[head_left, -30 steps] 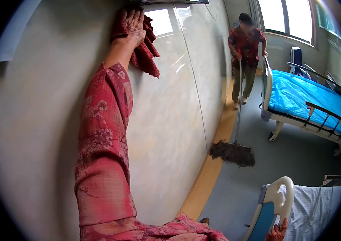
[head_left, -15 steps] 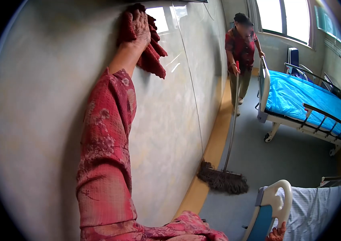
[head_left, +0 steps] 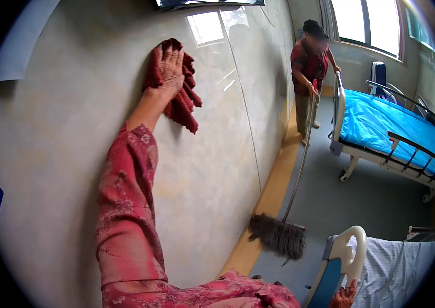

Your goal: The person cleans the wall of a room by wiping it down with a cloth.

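Observation:
My left hand [head_left: 169, 72] holds a dark red cloth [head_left: 182, 110] pressed against the pale, glossy wall [head_left: 202, 190]. The cloth bunches round the fingers and its loose end hangs to the right. At the lower right, my right hand [head_left: 344, 296] grips the edge of a white and blue bed end board [head_left: 353, 254]; part of this hand is cut off by the frame edge. My sleeves are pink-red with a flower pattern.
Ahead, a person [head_left: 310, 61] holds a mop [head_left: 279, 235] on the grey floor [head_left: 325, 197], one hand on a bed with a blue cover [head_left: 376, 120]. A nearer bed has a pale sheet [head_left: 397, 269]. A screen's edge [head_left: 210, 5] juts out above the cloth.
My left hand has slid the cloth down and slightly left along the wall. My right hand stays at the board. The person's mop head has swung slightly on the floor.

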`<act>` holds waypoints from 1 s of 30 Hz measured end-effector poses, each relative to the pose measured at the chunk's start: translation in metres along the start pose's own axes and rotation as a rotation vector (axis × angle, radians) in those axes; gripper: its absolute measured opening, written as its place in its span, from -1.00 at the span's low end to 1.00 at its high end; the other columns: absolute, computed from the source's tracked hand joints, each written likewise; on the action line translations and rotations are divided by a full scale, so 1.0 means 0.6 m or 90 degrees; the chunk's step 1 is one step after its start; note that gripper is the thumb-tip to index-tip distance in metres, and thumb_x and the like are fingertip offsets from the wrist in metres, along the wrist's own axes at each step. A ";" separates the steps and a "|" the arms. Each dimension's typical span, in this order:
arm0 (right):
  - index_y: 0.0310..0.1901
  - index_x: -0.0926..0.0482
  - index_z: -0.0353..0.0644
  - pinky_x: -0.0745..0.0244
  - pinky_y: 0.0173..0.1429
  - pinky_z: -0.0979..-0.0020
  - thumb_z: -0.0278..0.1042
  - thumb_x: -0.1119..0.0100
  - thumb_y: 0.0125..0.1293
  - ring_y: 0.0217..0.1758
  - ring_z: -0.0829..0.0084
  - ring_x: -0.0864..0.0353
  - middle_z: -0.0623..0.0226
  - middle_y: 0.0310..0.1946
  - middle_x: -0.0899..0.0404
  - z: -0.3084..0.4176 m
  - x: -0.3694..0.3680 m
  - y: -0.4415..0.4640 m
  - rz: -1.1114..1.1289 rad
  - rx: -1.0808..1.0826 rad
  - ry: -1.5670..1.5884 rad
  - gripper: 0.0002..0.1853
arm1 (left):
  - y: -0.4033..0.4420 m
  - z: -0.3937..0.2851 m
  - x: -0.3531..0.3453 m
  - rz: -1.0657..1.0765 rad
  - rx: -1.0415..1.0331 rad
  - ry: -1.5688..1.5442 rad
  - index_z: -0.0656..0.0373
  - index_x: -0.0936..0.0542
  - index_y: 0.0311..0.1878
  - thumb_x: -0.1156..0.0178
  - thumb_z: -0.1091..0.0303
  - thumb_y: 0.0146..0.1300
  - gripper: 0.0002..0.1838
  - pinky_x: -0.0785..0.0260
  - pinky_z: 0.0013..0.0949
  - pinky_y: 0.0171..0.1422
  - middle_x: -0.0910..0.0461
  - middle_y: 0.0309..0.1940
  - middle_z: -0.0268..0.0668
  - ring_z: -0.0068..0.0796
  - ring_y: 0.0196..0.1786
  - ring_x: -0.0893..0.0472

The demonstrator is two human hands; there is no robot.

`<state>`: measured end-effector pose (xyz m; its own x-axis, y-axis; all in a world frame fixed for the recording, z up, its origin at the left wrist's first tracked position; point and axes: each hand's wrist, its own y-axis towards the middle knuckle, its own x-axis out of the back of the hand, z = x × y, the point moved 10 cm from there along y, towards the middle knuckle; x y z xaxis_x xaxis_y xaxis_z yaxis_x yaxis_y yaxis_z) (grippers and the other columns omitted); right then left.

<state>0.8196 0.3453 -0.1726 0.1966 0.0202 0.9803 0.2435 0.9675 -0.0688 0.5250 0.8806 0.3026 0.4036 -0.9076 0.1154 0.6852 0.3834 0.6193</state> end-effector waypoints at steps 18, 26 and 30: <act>0.33 0.03 -0.21 -0.19 0.26 0.15 -0.56 -0.20 -0.11 0.25 -0.20 -0.13 -0.17 0.30 0.09 -0.107 -0.004 0.148 -0.135 -0.189 0.193 -0.09 | -0.017 0.043 0.022 0.004 0.110 -0.058 0.22 -0.10 0.32 -0.24 0.11 -0.04 -0.13 0.23 -0.05 0.44 -0.12 0.30 -0.16 -0.19 0.39 -0.01; 0.27 -0.14 -0.12 -0.24 0.19 0.13 -0.37 -0.06 0.06 0.23 -0.07 -0.20 -0.10 0.22 -0.15 -0.155 -0.030 0.070 -0.175 -0.183 0.091 -0.33 | -0.012 0.017 0.061 0.016 0.145 0.002 0.23 -0.09 0.32 -0.23 0.11 -0.03 -0.14 0.20 -0.07 0.42 -0.12 0.29 -0.17 -0.21 0.38 -0.03; 0.27 -0.14 -0.10 -0.25 0.21 0.17 -0.37 -0.05 0.07 0.24 -0.06 -0.21 -0.09 0.22 -0.15 -0.208 -0.080 -0.002 -0.134 -0.236 0.141 -0.34 | -0.022 0.023 0.106 -0.012 0.189 0.020 0.24 -0.10 0.31 -0.23 0.13 -0.03 -0.15 0.14 -0.06 0.39 -0.17 0.25 -0.16 -0.20 0.34 -0.08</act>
<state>0.9283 0.3117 -0.2428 0.2943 -0.2589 0.9200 0.6135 0.7893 0.0258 0.5330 0.8155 0.3126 0.4142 -0.9066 0.0806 0.4868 0.2955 0.8220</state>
